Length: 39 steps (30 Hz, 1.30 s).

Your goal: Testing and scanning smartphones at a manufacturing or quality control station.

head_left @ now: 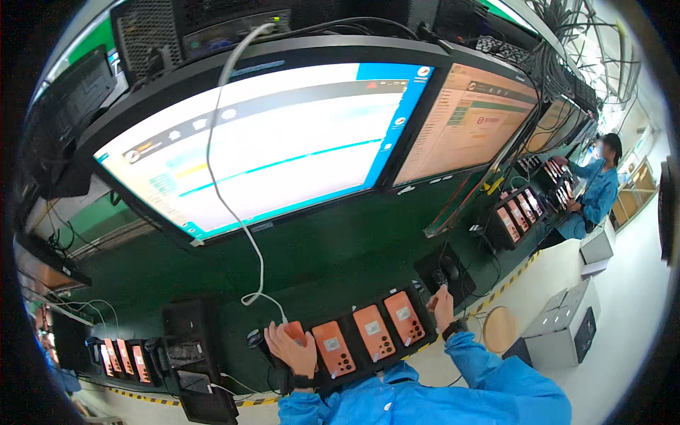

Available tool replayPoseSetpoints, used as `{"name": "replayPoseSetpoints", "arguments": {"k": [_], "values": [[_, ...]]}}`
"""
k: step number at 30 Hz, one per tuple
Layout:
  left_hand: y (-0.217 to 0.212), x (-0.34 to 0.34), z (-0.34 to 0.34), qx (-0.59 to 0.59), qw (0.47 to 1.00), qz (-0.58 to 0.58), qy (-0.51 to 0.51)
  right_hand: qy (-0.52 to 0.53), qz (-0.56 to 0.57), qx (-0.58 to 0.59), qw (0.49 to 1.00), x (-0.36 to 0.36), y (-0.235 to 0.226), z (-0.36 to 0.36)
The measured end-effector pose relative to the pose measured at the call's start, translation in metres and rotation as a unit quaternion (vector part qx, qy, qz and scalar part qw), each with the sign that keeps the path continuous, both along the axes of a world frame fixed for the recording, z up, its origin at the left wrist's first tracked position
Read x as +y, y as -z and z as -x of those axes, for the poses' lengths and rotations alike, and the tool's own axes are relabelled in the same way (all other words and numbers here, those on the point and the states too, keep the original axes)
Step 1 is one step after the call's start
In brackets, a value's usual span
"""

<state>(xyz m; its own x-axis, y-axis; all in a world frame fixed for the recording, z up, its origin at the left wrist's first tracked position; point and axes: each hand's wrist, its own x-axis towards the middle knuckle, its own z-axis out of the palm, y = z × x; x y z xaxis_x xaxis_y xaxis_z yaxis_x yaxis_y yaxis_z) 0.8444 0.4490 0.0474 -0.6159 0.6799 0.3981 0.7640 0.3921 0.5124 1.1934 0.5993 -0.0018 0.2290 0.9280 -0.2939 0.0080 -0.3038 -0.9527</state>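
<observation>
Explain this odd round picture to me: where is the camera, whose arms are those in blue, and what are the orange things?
The camera sits on a person's head and looks down, and its wide lens bends the edges. The blue sleeves at the bottom are that person's own arms. The left hand rests on the leftmost of four orange phones, which lie back-up in a black tray on the green bench. A white cable runs down to that hand. The right hand touches the tray's right end; whether it holds anything is unclear. Two large monitors stand above. Another person in blue works at far right.
</observation>
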Motion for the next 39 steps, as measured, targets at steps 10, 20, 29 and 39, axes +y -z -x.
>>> {"name": "replayPoseSetpoints", "arguments": {"k": [10, 20, 29, 39], "values": [[0.032, -0.021, -0.102, -0.281, 0.960, 0.010, 0.016, -0.216, 0.043, -0.300, 0.928, 0.037, 0.105, -0.035], [-0.013, 0.013, -0.150, -0.443, 0.889, 0.025, 0.115, -0.224, 0.029, -0.021, 0.974, 0.007, -0.021, -0.046], [0.027, 0.049, -0.152, -0.381, 0.849, 0.164, 0.327, -0.286, 0.118, 0.059, 0.949, -0.040, -0.037, -0.029], [0.020, 0.067, -0.163, -0.422, 0.797, 0.283, 0.327, -0.190, 0.039, 0.007, 0.981, -0.016, -0.013, -0.052]]}}
